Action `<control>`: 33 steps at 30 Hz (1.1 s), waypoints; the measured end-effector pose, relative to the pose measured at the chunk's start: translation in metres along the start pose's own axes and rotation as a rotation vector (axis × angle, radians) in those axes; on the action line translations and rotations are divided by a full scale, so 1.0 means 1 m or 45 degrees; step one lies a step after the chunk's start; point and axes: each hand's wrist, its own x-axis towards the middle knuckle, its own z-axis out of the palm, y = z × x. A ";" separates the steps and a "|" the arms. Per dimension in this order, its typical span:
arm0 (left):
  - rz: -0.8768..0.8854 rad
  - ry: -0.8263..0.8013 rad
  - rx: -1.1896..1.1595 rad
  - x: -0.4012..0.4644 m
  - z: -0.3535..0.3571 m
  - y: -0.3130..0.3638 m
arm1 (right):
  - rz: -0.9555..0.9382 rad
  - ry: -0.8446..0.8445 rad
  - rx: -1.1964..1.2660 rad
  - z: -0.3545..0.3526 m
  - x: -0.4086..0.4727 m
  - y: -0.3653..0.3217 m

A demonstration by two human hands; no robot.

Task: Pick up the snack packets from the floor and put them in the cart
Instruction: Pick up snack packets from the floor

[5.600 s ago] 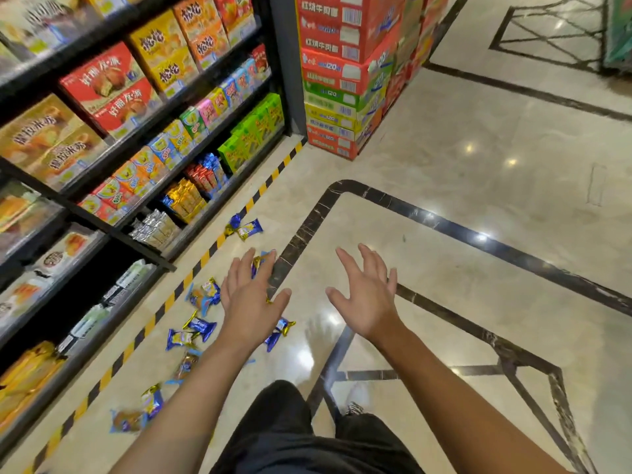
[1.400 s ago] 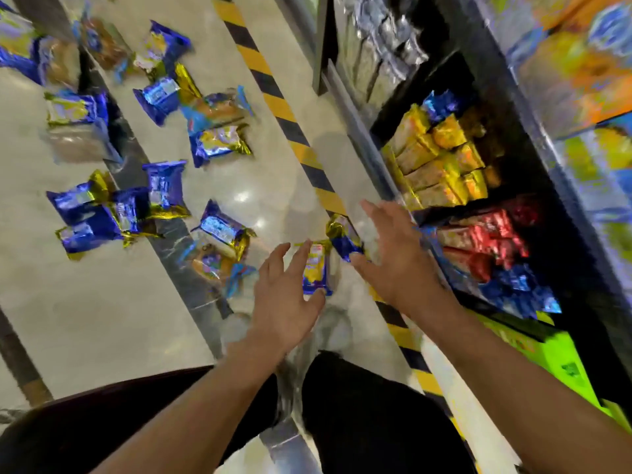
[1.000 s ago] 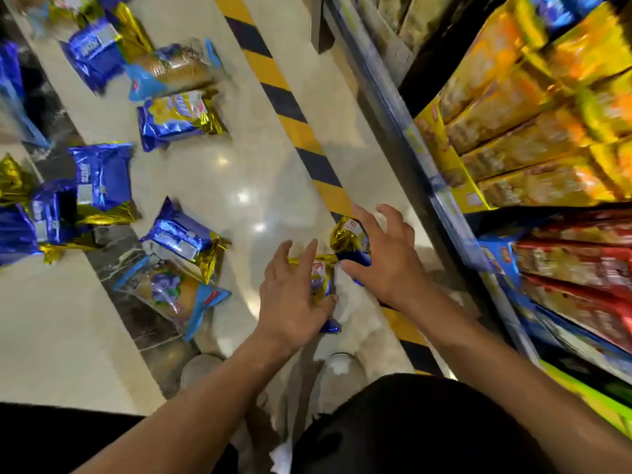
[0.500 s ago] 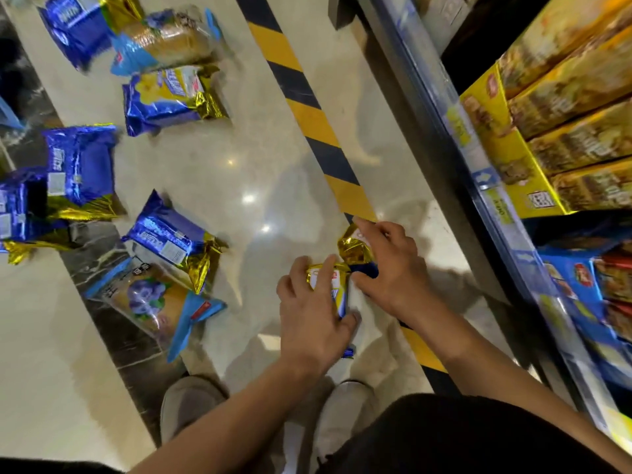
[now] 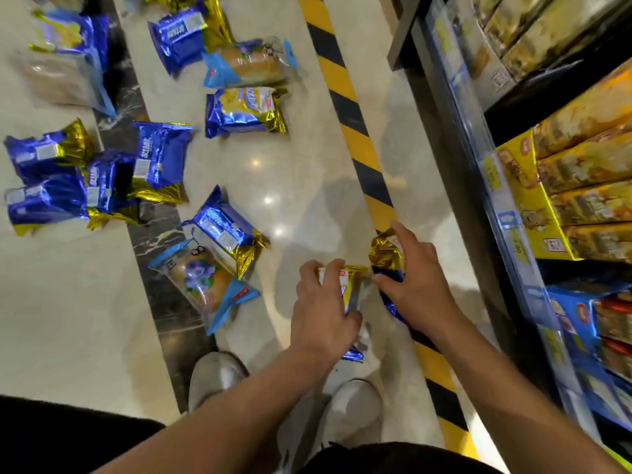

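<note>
On the polished floor [image 5: 301, 172] beside the bottom shelf [image 5: 485, 186], we crouch with both hands on snack packets just ahead of our pale shoes [image 5: 352, 405]. The left hand [image 5: 323, 313] has its fingers [image 5: 328, 268] curled over a yellow-and-blue packet [image 5: 349, 285], gripping it from above. The right hand [image 5: 415, 285] pinches a gold-ended blue packet [image 5: 386, 254] between thumb and forefinger, over the yellow-and-black hazard stripe [image 5: 355, 142]. Both packets appear at or barely off the floor.

We judge slippage the main risk: the foil wrappers look slick and crinkled, and the right hand's hold on one end could let the packet swing or drop on rising. Squeezing could also crush soft contents. Rising near the shelf edge may knock an elbow into the boxed goods [image 5: 588, 186]. The cart is not in view, so we cannot tell how far the carry will be.

Many packets lie untouched to the left: a blue foil packet [image 5: 227, 230] overlapping a clear bun packet with a blueberry print [image 5: 201, 278], a cluster of blue-and-gold packets [image 5: 95, 176] across the dark marble inlay strip [image 5: 150, 234], a yellow-printed blue packet [image 5: 244, 111], and another bun packet [image 5: 249, 63] farther off. The floor is glossy cream stone reflecting ceiling lights. At right, shelves hold yellow cartons above and blue and red packs [image 5: 595, 323] below.
</note>
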 end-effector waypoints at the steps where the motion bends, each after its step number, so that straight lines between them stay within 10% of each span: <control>1: -0.004 0.025 -0.014 -0.007 -0.013 0.006 | -0.009 0.021 0.005 -0.008 -0.009 -0.014; 33: -0.024 0.357 -0.313 -0.426 -0.560 0.290 | -0.499 0.082 0.164 -0.305 -0.376 -0.566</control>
